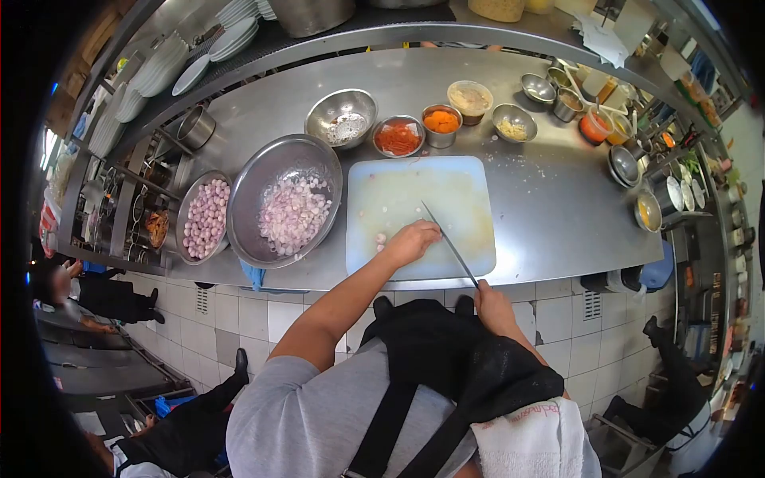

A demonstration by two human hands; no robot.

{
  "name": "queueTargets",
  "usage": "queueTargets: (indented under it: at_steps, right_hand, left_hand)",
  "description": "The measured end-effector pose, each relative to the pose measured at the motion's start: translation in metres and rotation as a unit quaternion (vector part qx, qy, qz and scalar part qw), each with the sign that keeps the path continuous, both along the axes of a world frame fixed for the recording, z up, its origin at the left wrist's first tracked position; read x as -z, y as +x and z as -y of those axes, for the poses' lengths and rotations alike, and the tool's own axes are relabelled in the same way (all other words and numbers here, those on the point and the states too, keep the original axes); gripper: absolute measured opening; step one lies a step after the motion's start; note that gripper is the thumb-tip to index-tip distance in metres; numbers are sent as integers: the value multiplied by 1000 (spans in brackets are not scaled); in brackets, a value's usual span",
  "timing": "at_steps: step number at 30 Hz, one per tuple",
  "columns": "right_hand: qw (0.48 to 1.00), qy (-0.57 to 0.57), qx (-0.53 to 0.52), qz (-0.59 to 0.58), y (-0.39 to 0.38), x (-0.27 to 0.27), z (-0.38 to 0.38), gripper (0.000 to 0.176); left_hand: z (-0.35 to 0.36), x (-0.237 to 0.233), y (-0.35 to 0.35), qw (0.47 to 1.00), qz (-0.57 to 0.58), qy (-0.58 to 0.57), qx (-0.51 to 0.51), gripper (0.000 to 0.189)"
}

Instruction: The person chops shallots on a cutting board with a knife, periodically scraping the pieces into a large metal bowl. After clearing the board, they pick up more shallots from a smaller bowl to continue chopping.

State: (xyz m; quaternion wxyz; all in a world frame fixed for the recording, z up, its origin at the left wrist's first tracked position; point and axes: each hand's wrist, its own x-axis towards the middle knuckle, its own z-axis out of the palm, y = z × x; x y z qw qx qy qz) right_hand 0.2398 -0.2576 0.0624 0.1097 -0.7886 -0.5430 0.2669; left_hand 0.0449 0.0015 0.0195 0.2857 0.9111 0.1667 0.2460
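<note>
My right hand is closed round the handle of a kitchen knife, whose blade points away from me over the white cutting board. Against the left side of the blade rest the curled fingers of my left hand, pressed to the board; whatever they hold is hidden beneath them. A couple of peeled shallots lie on the board left of that hand, with small scraps around. To the left, a large metal bowl holds sliced shallots. Beyond it, whole peeled shallots fill another bowl.
Behind the board stand a metal bowl, red strips, a tin of orange pieces, a lidded tub and a bowl of pale pieces. A steel shelf spans the back. Other people stand at both sides.
</note>
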Motion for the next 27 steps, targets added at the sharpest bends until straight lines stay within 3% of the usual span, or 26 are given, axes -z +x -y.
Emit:
queueTargets:
  at_steps: [4, 13, 16, 27]
  right_hand:
    - [1000, 13, 9, -1, -8, -19, -6, 23]
    - [998, 58, 1, -25, -5, 6, -8, 23]
    - [999, 39, -20, -2, 1, -11, -10, 25]
    - [997, 18, -6, -77, 23, 20, -28, 27]
  left_hand:
    - [1, 0, -2, 1000, 13, -16, -6, 14]
    - [7, 8, -2, 999, 25, -2, -32, 19]
    - [6, 8, -1, 999, 27, 9, -36, 20]
    - [5, -1, 9, 999, 32, 5, -20, 22]
